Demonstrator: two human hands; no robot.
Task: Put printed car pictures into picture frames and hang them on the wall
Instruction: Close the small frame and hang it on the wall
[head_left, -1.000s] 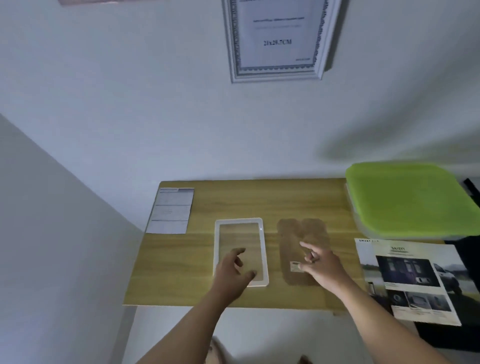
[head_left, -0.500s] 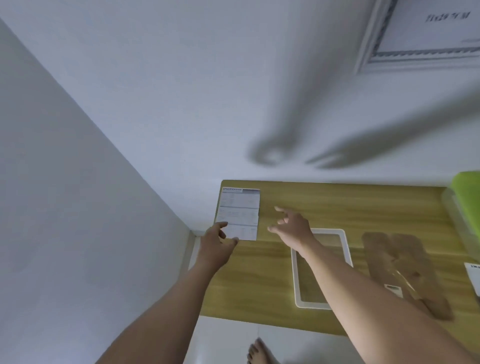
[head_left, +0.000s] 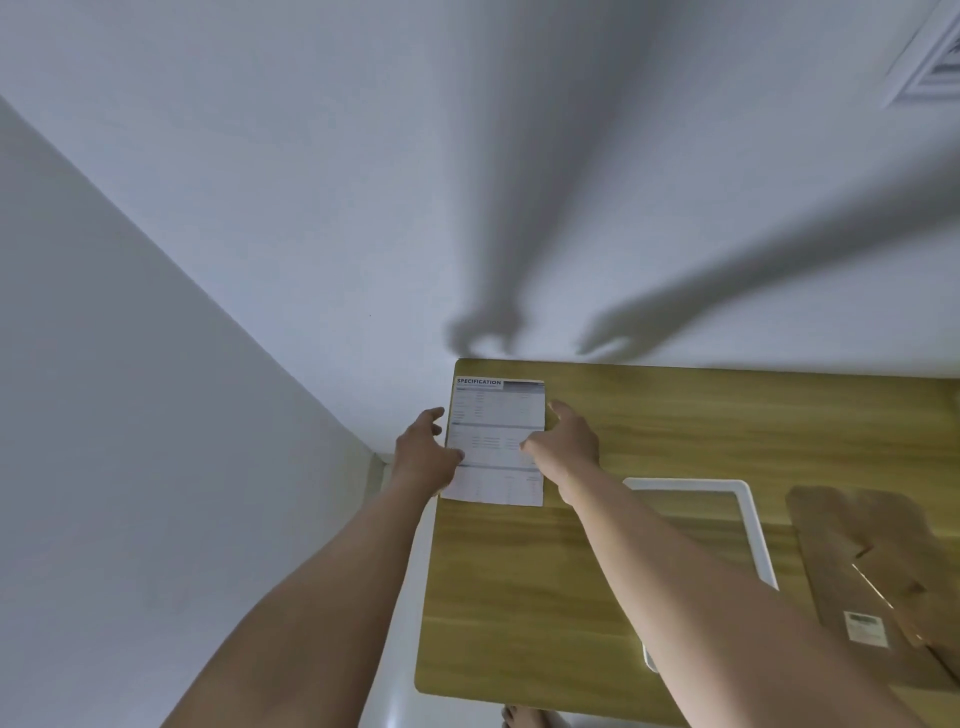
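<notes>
White walls meet in a corner behind a wooden table (head_left: 649, 415), and two arm shadows fall across the wall above it. At the table's far left corner lies a printed sheet (head_left: 496, 441) headed "SPECIFICATION", flat on the wood with its left edge at the table's edge.

Both hands sit on this sheet. The left hand (head_left: 423, 452) is at the sheet's left edge, partly off the table; its thumb rests on the paper, and the other fingers (head_left: 434, 415) are spread loosely beside the edge. Whether any of them reach under the paper cannot be told. The right hand (head_left: 566, 444) is at the sheet's right edge, fingers apart and extended, the thumb tip touching the printed face; it presses or touches rather than clamps, and nothing is held inside it.

Just to the right of the right forearm, nearer the person, a white picture frame (head_left: 748, 519) lies flat on the table, partly hidden by that forearm. Farther right of the frame is a brown backing board (head_left: 857, 551), also flat, with a small white label (head_left: 865, 626) near its near end. High on the wall, well away from both hands toward the upper right, the corner of a hung white frame (head_left: 930, 67) is visible. Below the table's near edge, toes (head_left: 519, 717) show on the floor.
</notes>
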